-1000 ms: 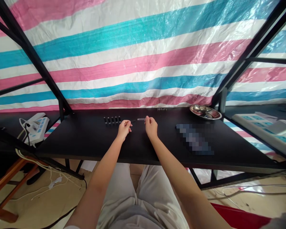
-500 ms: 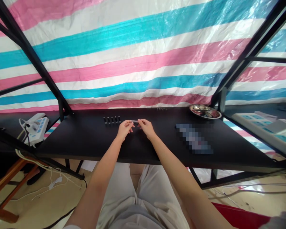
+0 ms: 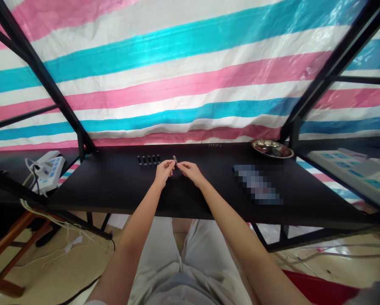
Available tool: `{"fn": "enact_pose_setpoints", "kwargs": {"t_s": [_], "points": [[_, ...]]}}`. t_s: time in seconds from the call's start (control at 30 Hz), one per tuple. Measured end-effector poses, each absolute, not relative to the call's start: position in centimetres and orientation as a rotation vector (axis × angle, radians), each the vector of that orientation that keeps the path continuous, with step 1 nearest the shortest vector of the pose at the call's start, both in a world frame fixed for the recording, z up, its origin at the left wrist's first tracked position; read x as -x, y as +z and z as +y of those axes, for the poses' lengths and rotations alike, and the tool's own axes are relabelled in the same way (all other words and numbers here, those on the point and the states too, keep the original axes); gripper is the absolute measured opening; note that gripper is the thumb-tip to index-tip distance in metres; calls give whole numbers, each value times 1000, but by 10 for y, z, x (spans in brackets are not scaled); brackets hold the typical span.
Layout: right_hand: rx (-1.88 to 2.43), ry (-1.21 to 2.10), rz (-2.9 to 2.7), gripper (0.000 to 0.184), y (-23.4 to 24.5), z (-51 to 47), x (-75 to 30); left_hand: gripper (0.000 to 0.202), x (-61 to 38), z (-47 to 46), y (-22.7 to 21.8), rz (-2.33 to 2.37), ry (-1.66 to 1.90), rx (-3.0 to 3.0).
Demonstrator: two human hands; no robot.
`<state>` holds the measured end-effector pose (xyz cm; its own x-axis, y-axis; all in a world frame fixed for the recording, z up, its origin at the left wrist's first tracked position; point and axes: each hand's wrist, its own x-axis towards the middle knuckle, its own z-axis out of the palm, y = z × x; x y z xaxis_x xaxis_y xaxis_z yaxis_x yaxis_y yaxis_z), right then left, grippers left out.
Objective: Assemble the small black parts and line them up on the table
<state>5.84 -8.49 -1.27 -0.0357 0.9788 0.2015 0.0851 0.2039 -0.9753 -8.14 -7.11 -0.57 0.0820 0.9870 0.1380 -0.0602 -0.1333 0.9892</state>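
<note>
Between my two hands is a small slim greyish tube (image 3: pixel 174 159), tilted with its upper end pointing away and slightly left. My right hand (image 3: pixel 191 171) pinches its lower end with thumb and fingertips. On its other side my left hand (image 3: pixel 164 171) is closed, its fingertips against the tube; the exact contact is too small to see. Just left of and beyond my left hand, several short black cylinders with light tops (image 3: pixel 149 159) stand in a row on the black table (image 3: pixel 114 182).
At the table's back edge lie several tiny light pieces (image 3: pixel 214 145). A round metal dish (image 3: pixel 272 149) sits at the back right, with a blurred-out flat object (image 3: pixel 257 184) nearer. Power strips (image 3: pixel 52 171) and cables are on the left. Striped sheeting (image 3: pixel 190 80) hangs behind.
The slim tube has turned from lying level between both hands to tilting up and away. My right hand has shifted slightly left and down; my left hand has moved slightly left.
</note>
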Motion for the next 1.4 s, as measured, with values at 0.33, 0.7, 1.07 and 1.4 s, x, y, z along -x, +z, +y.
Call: {"fn": "enact_pose_setpoints", "kwargs": {"t_s": [0.33, 0.7, 1.07, 1.4], "points": [[1072, 1025, -1387, 41, -10, -86, -58, 38, 82, -74, -1, 1027, 1269, -1316], [1068, 810, -1621, 31, -24, -78, -61, 33, 82, -76, -1, 975, 1211, -1320], [1204, 629, -1431, 32, -29, -38, -80, 19, 82, -71, -17, 1205, 1285, -1628], [1643, 411, -1405, 16, -29, 27, -124, 16, 82, -79, -13, 1261, 1164, -2000]]}}
